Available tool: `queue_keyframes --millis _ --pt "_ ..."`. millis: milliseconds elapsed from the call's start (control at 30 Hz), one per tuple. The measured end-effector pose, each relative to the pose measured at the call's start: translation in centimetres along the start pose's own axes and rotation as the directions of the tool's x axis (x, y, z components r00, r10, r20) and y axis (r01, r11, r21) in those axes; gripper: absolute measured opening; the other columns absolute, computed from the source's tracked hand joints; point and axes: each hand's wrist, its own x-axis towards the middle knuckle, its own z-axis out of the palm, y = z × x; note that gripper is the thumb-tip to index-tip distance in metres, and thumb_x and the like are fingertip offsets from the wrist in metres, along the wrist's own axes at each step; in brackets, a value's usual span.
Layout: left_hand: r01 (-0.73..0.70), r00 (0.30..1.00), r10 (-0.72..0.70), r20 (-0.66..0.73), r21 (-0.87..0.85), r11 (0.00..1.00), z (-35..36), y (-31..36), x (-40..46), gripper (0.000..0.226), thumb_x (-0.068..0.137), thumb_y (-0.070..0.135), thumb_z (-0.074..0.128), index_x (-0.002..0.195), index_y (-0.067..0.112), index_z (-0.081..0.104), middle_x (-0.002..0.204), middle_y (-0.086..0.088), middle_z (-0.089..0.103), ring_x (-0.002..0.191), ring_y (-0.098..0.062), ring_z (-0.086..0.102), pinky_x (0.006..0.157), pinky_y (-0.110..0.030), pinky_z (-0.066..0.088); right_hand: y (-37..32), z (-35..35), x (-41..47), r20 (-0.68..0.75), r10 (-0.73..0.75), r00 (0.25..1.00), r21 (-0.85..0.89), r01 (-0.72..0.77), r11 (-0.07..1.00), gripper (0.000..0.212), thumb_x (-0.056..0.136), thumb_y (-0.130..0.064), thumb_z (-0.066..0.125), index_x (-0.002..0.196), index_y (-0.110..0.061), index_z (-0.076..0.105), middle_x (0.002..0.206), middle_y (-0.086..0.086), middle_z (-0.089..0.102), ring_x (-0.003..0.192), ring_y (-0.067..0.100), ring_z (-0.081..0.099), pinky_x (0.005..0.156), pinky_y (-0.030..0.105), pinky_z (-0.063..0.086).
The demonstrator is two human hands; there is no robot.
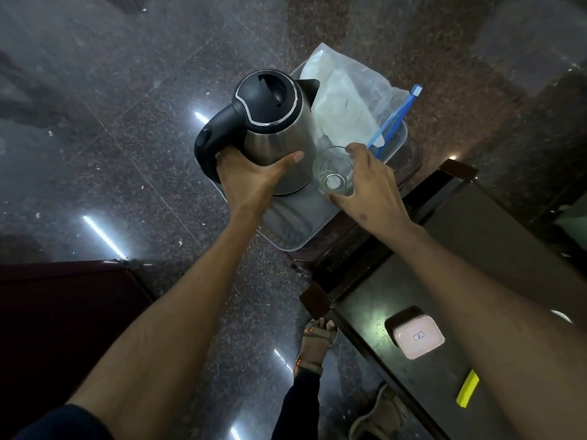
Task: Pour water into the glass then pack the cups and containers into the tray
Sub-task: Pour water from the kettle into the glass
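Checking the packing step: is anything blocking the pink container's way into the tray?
The tray already holds the kettle, plastic bag and glass; both hands are there too. Bare floor shows near its front. The pink container sits apart on the table.

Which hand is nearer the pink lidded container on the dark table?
Right. The right hand holds the glass on the container's side of the scene; the left hand, gripping the kettle, is farther off.
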Motion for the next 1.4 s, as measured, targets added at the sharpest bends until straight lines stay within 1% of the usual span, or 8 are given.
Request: queue_keyframes --millis 133,267,367,500,733,933,1200,1400 --pt "-0.107 0.994 0.107 0.007 0.057 0.993 -0.9 0.5 0.5 0.109 0.046 0.077 0.092 0.128 0.010 0.068 0.126 0.002 0.071 0.119 -0.012 0.067 0.103 -0.036 0.056 0.1 0.2 0.2 -0.012 0.005 1.000 0.037 -0.004 0.999 0.081 0.077 -0.043 0.083 0.139 -0.020 0.035 0.132 0.007 0.059 0.121 0.031 0.060 0.109 0.048 0.043" --pt "-0.301 0.951 0.285 0.123 0.147 0.942 -2.5 1.0 0.9 0.101 0.051 0.075 0.092 0.125 0.014 0.062 0.121 0.009 0.059 0.110 0.006 0.050 0.094 -0.002 0.036 0.2 0.3 0.2 -0.024 -0.009 1.000 0.061 0.010 0.998 0.077 0.076 -0.041 0.082 0.135 -0.019 0.037 0.125 0.006 0.061 0.114 0.033 0.062 0.100 0.047 0.045" --pt "-0.444 0.886 0.402 0.232 0.176 0.878 -4.1 1.6 0.8 0.091 0.058 0.069 0.092 0.125 0.014 0.064 0.119 0.011 0.059 0.108 0.011 0.047 0.090 0.006 0.030 0.1 0.3 0.3 -0.026 0.004 1.000 0.071 -0.002 0.997 0.078 0.076 -0.039 0.082 0.136 -0.017 0.038 0.126 0.006 0.062 0.116 0.033 0.062 0.100 0.047 0.044" --pt "-0.552 0.812 0.464 0.355 0.207 0.808 -6.0 2.3 0.8 0.097 0.062 0.073 0.090 0.135 0.015 0.061 0.132 0.007 0.066 0.121 0.000 0.058 0.100 0.000 0.033 0.0 0.4 0.5 -0.025 0.035 0.999 0.091 -0.033 0.995 0.080 0.073 -0.036 0.085 0.136 -0.018 0.040 0.129 0.005 0.064 0.119 0.032 0.062 0.101 0.045 0.042" --pt "-0.764 0.635 0.562 0.530 0.325 0.557 -6.9 4.5 0.4 0.116 0.062 0.074 0.082 0.153 0.014 0.040 0.154 -0.004 0.050 0.141 -0.023 0.048 0.117 -0.017 0.028 -0.5 0.3 0.4 -0.001 0.018 1.000 0.133 -0.018 0.991 0.084 0.073 -0.032 0.090 0.138 -0.017 0.039 0.137 0.003 0.062 0.126 0.030 0.059 0.105 0.047 0.043" --pt "-0.791 0.611 0.491 0.621 0.452 0.412 -6.8 5.8 0.6 0.104 0.061 0.077 0.074 0.140 0.015 0.051 0.130 -0.006 0.066 0.118 -0.031 0.063 0.096 -0.047 0.051 -0.4 0.5 0.3 -0.015 0.032 0.999 0.166 -0.029 0.986 0.086 0.072 -0.034 0.091 0.139 -0.016 0.039 0.140 0.003 0.061 0.128 0.028 0.059 0.109 0.048 0.043" --pt "-0.824 0.552 0.543 0.633 0.512 0.242 -5.7 6.6 0.9 0.087 0.060 0.074 0.073 0.118 0.010 0.061 0.106 -0.012 0.071 0.094 -0.038 0.067 0.075 -0.039 0.046 0.2 1.3 0.3 -0.048 0.035 0.998 0.204 -0.025 0.979 0.083 0.072 -0.039 0.087 0.136 -0.023 0.038 0.133 -0.003 0.064 0.120 0.024 0.061 0.108 0.048 0.037" --pt "-0.830 0.530 0.540 0.653 0.529 0.176 -5.4 7.2 0.4 0.090 0.061 0.071 0.076 0.124 0.009 0.061 0.111 -0.014 0.071 0.095 -0.040 0.068 0.076 -0.044 0.053 0.4 1.4 0.4 -0.053 0.025 0.998 0.236 -0.012 0.972 0.081 0.072 -0.039 0.087 0.136 -0.024 0.040 0.132 -0.006 0.065 0.120 0.022 0.062 0.109 0.045 0.035"
